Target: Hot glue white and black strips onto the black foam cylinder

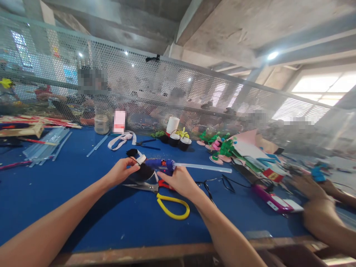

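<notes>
My right hand is wrapped round a blue hot glue gun. A long clear glue stick sticks out of its back end, pointing right. My left hand pinches a small black and white piece, which looks like a little bucket with a thin black handle. The gun's nozzle end meets or nearly meets this piece; the exact contact is hidden. Beneath both hands lie large scissors with yellow and red grips, blades pointing left.
Glue sticks lie at left. Toward the back are a glass jar, white ribbon, pliers and small black buckets. Green figures and a purple power strip lie rightward, near another person's arm. Mesh panel behind.
</notes>
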A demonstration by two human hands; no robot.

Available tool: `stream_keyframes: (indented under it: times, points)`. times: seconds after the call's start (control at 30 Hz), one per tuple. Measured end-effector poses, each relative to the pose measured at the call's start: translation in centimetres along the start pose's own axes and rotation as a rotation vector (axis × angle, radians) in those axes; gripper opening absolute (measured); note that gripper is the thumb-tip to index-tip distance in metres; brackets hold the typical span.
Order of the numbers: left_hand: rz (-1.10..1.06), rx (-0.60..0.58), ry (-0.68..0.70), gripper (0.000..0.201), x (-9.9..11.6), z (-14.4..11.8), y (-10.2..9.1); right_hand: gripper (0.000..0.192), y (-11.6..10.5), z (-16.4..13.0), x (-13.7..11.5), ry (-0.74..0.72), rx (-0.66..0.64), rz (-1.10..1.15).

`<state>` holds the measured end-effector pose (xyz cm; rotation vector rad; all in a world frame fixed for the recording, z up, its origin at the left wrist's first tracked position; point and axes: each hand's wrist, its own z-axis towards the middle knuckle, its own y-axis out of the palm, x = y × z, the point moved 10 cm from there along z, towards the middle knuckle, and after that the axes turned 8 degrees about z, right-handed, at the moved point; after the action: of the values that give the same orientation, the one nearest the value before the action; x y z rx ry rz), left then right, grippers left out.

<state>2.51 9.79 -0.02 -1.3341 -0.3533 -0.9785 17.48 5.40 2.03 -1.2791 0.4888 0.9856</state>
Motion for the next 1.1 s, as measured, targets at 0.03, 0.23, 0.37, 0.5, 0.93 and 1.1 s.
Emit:
stream_keyframes:
  times: [0.03, 0.23, 0.37, 0.5, 0.93, 1.1]
  points:
    - [0.001, 0.001, 0.001, 0.029, 0.0, 0.0, 0.0, 0.019, 0.0, 0.0, 0.0, -0.004, 0.005, -0.008]
    - [0.024, -0.008, 0.013, 0.029, 0.1, 0.1, 0.1, 0.021, 0.4, 0.0, 0.4, 0.036, -0.033, -0.004]
    - [0.03, -0.009, 0.018, 0.028, 0.1, 0.1, 0.0, 0.019, -0.6, 0.1, -0.8, -0.103, 0.05, -0.041]
    - [0.048, -0.018, 0.051, 0.028, 0.3, 0.1, 0.0, 0.023, 0.3, 0.1, 0.5, 0.023, -0.033, 0.023]
    - [0.058, -0.045, 0.058, 0.027, 0.2, 0.0, 0.0, 0.017, 0.2, -0.1, 0.3, 0.067, -0.028, 0.083]
    - [0.048, -0.053, 0.06, 0.027, 0.1, 0.0, 0.1, 0.015, -0.8, 0.1, 0.2, 0.059, 0.035, 0.049]
